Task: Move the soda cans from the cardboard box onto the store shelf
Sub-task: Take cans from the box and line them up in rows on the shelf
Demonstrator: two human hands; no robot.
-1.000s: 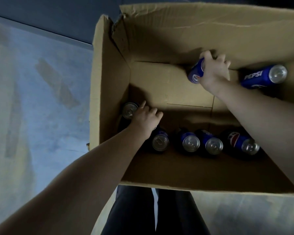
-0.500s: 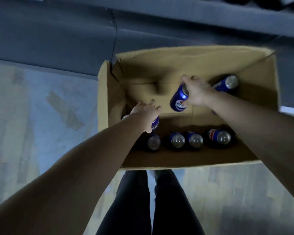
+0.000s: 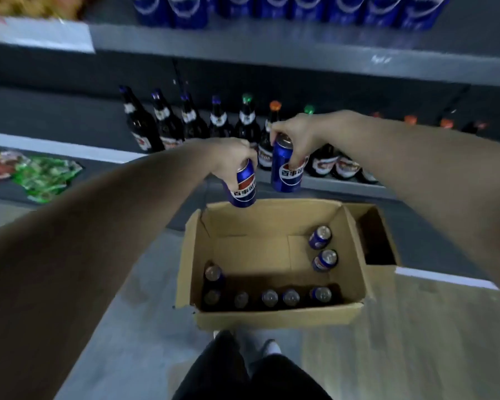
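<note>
The store shelf [image 3: 300, 50] carries Pepsi cans [image 3: 272, 7] above and dark beer bottles [image 3: 168, 125] below. On the floor before it sits the open cardboard box [image 3: 274, 317], with several soda cans [image 3: 319, 237] inside. Above the box, the left grip [image 3: 231, 157] holds the left can [image 3: 244, 184] by its top, and the right grip [image 3: 296, 134] holds the right can [image 3: 286, 168] likewise.

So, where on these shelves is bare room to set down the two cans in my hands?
Bare: the bottle shelf left of the dark bottles, and the lower shelf between the snack packets and the cardboard box. Crowded: the bottles fill the stretch behind the left hand and right hand, and blue cans line the top shelf.
</note>
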